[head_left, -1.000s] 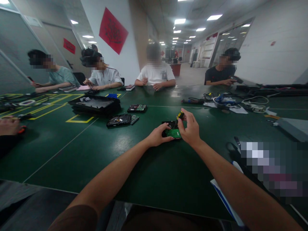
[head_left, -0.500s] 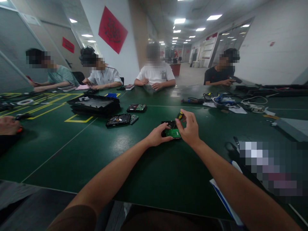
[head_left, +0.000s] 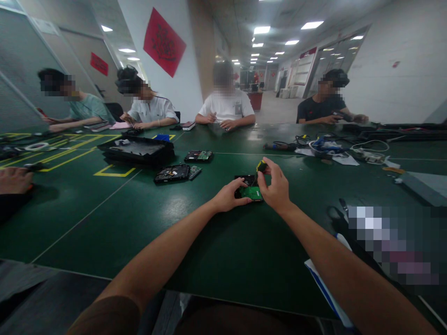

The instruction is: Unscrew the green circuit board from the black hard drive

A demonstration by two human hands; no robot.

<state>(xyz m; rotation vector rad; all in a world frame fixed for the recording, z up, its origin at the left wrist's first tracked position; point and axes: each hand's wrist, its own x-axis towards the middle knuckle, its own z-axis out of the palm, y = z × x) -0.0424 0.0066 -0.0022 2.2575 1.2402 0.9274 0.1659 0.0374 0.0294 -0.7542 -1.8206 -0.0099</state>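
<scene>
A hard drive (head_left: 250, 192) with a green circuit board lies on the green table in front of me. My left hand (head_left: 228, 195) grips its left side, thumb along the near edge and fingers across the far part. In my right hand (head_left: 275, 185) is a small yellow and black screwdriver (head_left: 261, 166), pinched by the handle above the drive. The shaft points down toward the board; whether its tip touches a screw I cannot tell. Left of the drive lie an opened black drive (head_left: 172, 173), a small loose circuit board (head_left: 194, 172) and another hard drive (head_left: 198, 156).
A stack of black trays (head_left: 138, 151) stands to the left. Cables (head_left: 324, 146) and papers lie at the far right, a grey box (head_left: 426, 184) nearer. A co-worker's hand (head_left: 16, 180) rests at the left edge. Several people sit across the table.
The screwdriver handle has tilted slightly in my right fingers, which have shifted a little around it. My left hand and the hard drive stay in place. The co-worker's hand at left has moved slightly.
</scene>
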